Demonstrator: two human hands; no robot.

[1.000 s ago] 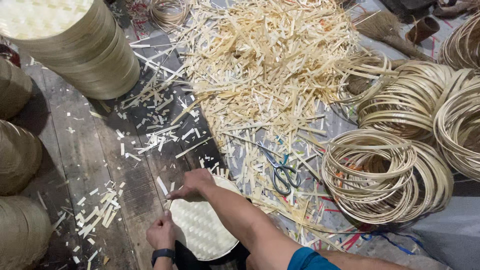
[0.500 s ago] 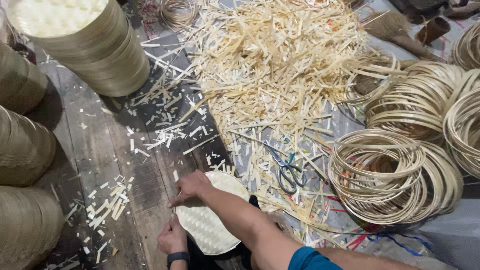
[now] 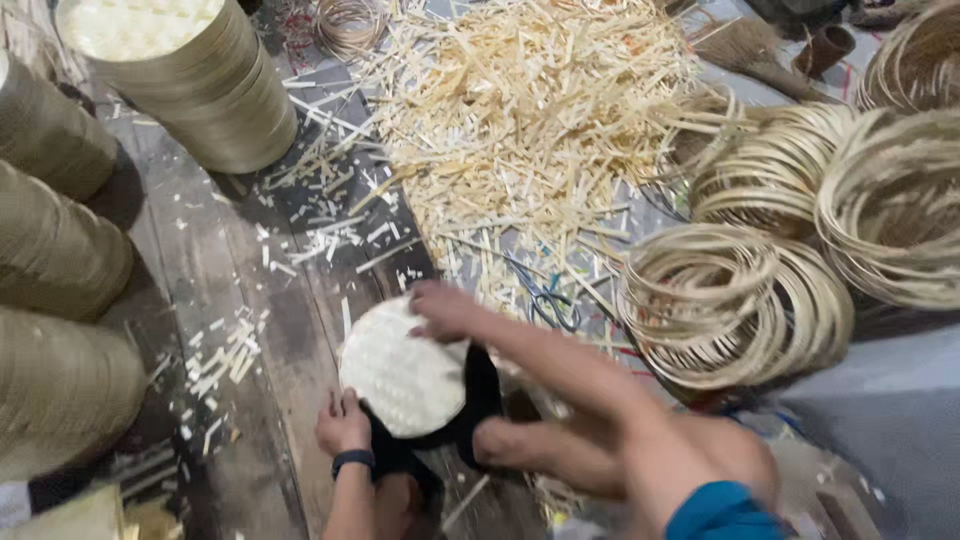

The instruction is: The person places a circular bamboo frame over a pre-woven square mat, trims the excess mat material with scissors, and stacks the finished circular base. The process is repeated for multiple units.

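Low in the middle of the head view lies a pale round woven bamboo disc (image 3: 402, 372), resting on something dark over the person's lap. The right hand (image 3: 440, 310) lies on its upper right edge with fingers curled and pressed together on the weave. The left hand (image 3: 343, 422), wearing a dark wristband (image 3: 352, 461), sits at the lower left rim; its fingers look bent, and whether they pinch the edge I cannot tell.

I judge the disc light, thin and springy rather than stiff, with a rough, non-slippery weave; its rim seems the safest hold, since loose strip ends could fray or snap.

No packages, labels or signs show. Tall stacks of woven round trays (image 3: 190, 80) fill the upper left, a heap of bamboo offcuts (image 3: 530, 130) the top centre, and coiled bamboo hoops (image 3: 735, 300) the right.
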